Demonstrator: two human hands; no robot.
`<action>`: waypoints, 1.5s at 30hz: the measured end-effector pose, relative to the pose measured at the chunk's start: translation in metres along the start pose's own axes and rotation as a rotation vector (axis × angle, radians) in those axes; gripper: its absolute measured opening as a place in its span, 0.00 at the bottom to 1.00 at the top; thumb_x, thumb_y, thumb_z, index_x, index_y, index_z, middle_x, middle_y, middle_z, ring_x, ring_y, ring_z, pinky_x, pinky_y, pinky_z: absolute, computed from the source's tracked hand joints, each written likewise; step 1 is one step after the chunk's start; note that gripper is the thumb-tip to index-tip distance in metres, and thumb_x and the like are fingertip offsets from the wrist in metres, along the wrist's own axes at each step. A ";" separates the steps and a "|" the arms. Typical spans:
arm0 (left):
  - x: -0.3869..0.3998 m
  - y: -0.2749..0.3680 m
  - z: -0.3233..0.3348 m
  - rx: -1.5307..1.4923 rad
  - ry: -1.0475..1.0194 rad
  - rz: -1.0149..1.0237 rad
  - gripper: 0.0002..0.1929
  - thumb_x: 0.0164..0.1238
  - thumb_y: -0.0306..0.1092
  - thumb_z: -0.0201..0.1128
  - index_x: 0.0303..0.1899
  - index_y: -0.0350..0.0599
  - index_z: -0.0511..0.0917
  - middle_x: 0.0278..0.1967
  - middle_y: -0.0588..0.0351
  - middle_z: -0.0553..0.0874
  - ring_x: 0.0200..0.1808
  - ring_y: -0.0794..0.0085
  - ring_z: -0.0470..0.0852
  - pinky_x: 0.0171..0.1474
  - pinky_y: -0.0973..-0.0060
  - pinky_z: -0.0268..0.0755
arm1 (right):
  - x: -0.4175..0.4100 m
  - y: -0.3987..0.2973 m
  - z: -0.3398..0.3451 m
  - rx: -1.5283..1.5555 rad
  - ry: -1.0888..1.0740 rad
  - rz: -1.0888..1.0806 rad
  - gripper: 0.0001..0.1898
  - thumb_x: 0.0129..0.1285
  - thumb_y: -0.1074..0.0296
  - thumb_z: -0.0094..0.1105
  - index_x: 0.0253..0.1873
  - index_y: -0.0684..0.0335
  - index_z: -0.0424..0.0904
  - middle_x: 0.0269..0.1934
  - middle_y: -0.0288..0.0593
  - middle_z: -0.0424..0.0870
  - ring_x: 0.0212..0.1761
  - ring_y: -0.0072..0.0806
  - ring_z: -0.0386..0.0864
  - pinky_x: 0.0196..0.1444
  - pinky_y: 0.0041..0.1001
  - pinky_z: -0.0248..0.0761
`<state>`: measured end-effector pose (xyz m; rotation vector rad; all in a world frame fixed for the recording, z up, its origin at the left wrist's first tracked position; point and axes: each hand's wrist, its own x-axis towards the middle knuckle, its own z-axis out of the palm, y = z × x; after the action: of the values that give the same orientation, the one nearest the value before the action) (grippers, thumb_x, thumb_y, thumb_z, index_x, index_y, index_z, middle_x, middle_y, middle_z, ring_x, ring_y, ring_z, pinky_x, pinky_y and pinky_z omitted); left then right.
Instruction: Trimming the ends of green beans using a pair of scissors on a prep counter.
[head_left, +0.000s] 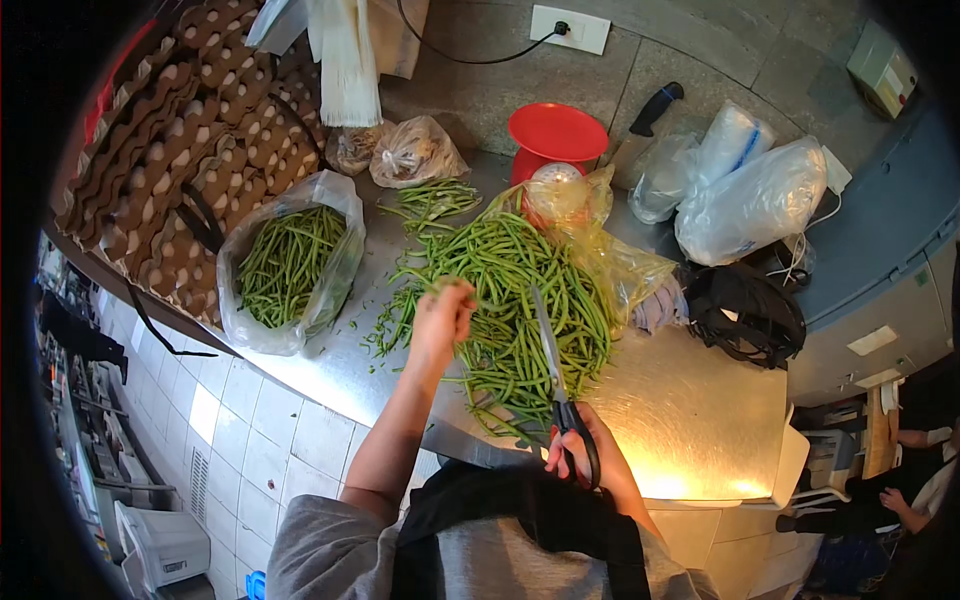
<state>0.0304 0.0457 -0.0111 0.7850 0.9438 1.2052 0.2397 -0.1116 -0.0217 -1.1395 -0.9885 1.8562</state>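
Observation:
A large pile of green beans (517, 262) covers the middle of a stainless steel table (697, 405). My left hand (444, 319) is over the pile's left side, its fingers closed around a few beans that look blurred. Black-handled scissors (551, 352) are in my right hand (592, 450) at the near edge of the table. Their blades look closed and point away from me over the pile. Short cut bits of bean (386, 330) are scattered left of the heap. Farther left, a clear plastic bag (349, 217) stands with its mouth wide, holding many beans (289, 262).
Egg trays (187, 157) are stacked at the left. Behind the pile stands a red kitchen scale (559, 133), with a yellowish plastic bag (630, 266) beside it. A knife (652, 112) leans on the wall near plastic bag rolls (757, 199). A person (900, 487) is at the far right.

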 end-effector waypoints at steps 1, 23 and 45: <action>0.007 -0.003 -0.011 -0.198 0.093 -0.046 0.06 0.55 0.31 0.48 0.31 0.41 0.70 0.24 0.57 0.75 0.14 0.81 0.64 0.15 0.83 0.56 | -0.001 0.002 0.001 -0.002 -0.006 0.004 0.15 0.58 0.67 0.53 0.44 0.66 0.59 0.31 0.49 0.76 0.24 0.25 0.75 0.30 0.22 0.69; 0.055 -0.005 0.012 0.912 0.246 0.346 0.14 0.54 0.41 0.61 0.30 0.37 0.75 0.18 0.52 0.77 0.19 0.71 0.72 0.24 0.74 0.65 | 0.005 0.020 0.007 -0.008 0.064 -0.135 0.25 0.53 0.67 0.60 0.51 0.68 0.57 0.39 0.49 0.76 0.36 0.26 0.75 0.42 0.23 0.67; -0.011 0.014 0.010 0.133 0.304 0.494 0.05 0.57 0.31 0.58 0.29 0.45 0.69 0.21 0.64 0.76 0.11 0.88 0.59 0.13 0.88 0.50 | 0.008 0.002 0.012 0.007 -0.039 -0.260 0.35 0.51 0.59 0.62 0.56 0.66 0.48 0.45 0.56 0.72 0.47 0.36 0.72 0.51 0.31 0.64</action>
<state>0.0328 0.0372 0.0072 0.9953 1.1232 1.7397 0.2258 -0.1084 -0.0231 -0.9256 -1.0960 1.6764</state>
